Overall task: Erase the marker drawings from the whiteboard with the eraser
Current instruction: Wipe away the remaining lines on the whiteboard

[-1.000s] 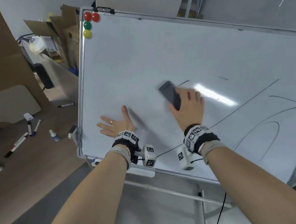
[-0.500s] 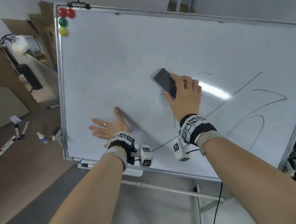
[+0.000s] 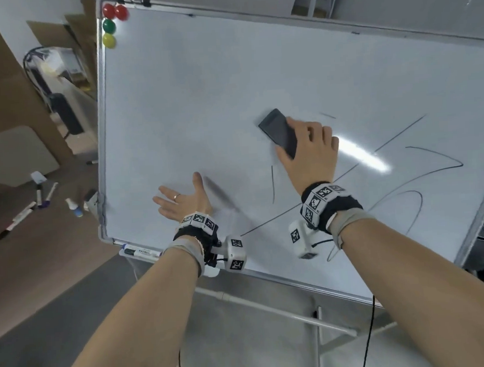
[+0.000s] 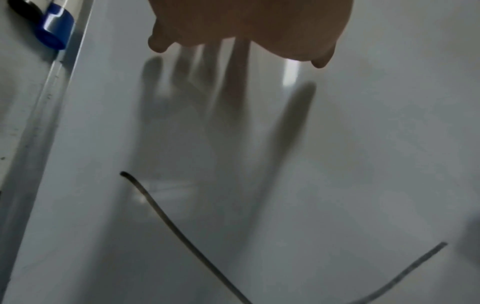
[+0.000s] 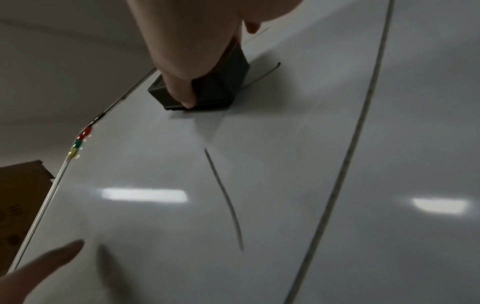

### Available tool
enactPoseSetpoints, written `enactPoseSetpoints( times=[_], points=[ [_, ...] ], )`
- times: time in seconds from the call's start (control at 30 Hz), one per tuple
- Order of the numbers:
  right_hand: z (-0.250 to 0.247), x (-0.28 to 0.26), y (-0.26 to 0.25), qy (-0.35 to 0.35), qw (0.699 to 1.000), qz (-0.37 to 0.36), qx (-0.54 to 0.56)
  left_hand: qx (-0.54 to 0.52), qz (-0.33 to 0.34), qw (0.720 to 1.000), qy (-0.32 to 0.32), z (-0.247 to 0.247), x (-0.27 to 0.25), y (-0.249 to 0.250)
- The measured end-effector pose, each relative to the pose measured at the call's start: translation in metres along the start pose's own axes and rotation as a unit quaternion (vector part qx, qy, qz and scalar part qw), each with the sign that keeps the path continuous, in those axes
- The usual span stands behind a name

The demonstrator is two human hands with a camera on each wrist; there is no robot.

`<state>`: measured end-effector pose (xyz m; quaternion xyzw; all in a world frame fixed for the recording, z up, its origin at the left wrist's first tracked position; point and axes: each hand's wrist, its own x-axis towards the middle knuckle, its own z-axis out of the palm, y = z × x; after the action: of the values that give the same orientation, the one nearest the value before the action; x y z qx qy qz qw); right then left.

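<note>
A large whiteboard [image 3: 201, 86] on a stand fills the head view. My right hand [image 3: 309, 150] grips a dark grey eraser [image 3: 277, 131] and holds it flat on the board near its middle; the right wrist view shows the eraser [image 5: 207, 88] with the thumb across its side. Black marker lines [image 3: 404, 167] curve over the board's right half, and a short stroke [image 3: 273, 184] lies just below the eraser. My left hand [image 3: 179, 200] rests open, fingers spread, on the board's lower left. In the left wrist view the left hand [image 4: 246, 26] casts a shadow on the board.
Coloured magnets [image 3: 110, 24] sit at the board's top left corner. A blue-capped marker [image 3: 140, 250] lies in the tray under the lower edge. Several markers [image 3: 30, 209] and a small bottle [image 3: 73, 207] lie on the brown floor at left. Cardboard boxes [image 3: 65, 52] stand behind.
The eraser has stayed near the board's middle with small shifts. The short marks beside it are gone. The view swung left and back; the left hand stayed spread on the board.
</note>
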<state>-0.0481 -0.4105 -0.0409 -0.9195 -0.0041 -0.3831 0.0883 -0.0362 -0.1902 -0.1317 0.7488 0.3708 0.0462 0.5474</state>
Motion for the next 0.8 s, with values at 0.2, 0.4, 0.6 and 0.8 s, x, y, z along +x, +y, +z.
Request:
enactPoseSetpoints(
  times=[0.2,0.4,0.6,0.8],
  points=[
    [0.004,-0.03,-0.006,-0.03,1.0,-0.001,-0.009,-0.006,0.001,1.0,0.006,0.007,-0.003,0.005],
    [0.01,-0.078,-0.008,-0.15,0.984,-0.099,0.001,0.002,0.001,1.0,-0.007,0.002,-0.002,0.008],
    [-0.003,-0.043,-0.011,-0.069,0.997,0.029,-0.013,-0.013,0.005,1.0,-0.022,0.004,-0.003,0.023],
    [-0.006,-0.023,-0.006,-0.018,0.998,0.067,-0.008,-0.005,0.02,0.999,-0.03,0.012,0.0,0.029]
  ],
)
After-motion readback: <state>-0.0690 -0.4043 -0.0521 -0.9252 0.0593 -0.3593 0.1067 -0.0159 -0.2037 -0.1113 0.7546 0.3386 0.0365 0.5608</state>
